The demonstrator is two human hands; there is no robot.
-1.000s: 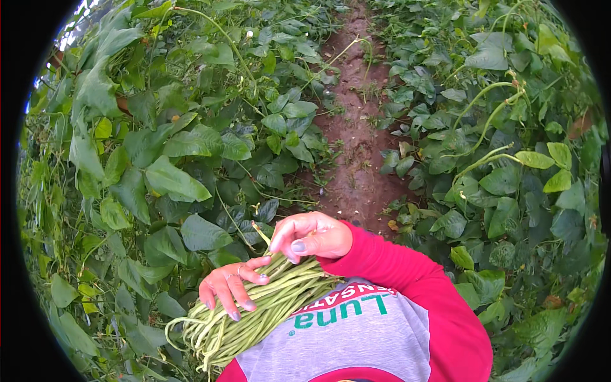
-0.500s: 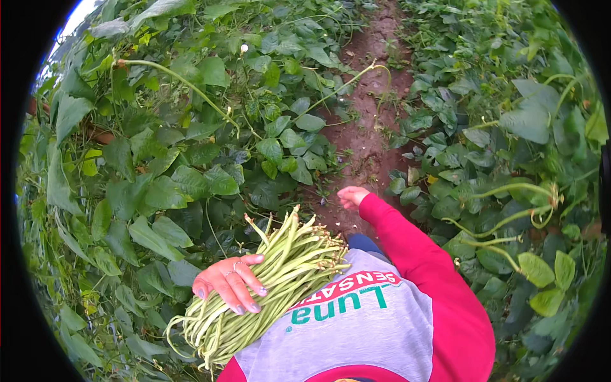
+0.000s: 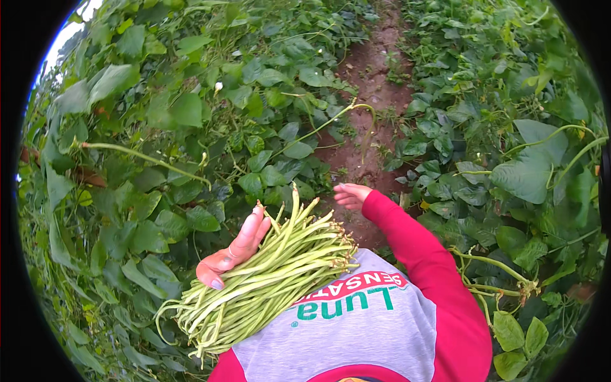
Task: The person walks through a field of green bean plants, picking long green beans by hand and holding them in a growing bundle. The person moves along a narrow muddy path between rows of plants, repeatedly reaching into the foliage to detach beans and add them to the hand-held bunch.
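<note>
Many long beans (image 3: 273,286) lie bunched against the grey and red shirt (image 3: 305,347). The left hand (image 3: 237,249) touches them, fingers straight, thumb apart. The right hand (image 3: 354,196), away from it, has stretched fingers over the brown path (image 3: 375,79).

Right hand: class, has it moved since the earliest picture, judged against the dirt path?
Yes, the right hand moved rightward and now shows against the dirt path.

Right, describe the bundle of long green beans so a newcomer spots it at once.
Follow the brown dirt path down to the grey shirt with red sleeves. On the shirt's left, at the ringed left hand, is the bundle of long, pale-green beans. Unlike the broad, darker leaves beyond, it's a sheaf of slim pods with browned ends.
</note>
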